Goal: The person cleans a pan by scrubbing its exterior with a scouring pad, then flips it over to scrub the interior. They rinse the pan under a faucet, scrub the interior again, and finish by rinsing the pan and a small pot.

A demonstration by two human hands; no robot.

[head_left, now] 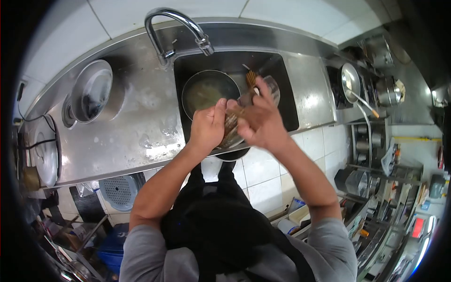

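Observation:
Both of my hands meet above the front of a dark sink. My left hand is closed, its thumb pressed against its fingers. My right hand is slightly blurred, with the index finger raised and the other fingers curled in. Between them is a small brownish piece that I cannot identify. Just beneath lies a brown, streaked item, partly covered by the hands. A round pot with cloudy liquid sits in the sink. Behind my right hand are a clear container and a brown striped object.
A chrome faucet arches over the sink's back left. On the wet steel counter stand a metal pot and, farther left, a large round lid. A pan rests on the stove to the right.

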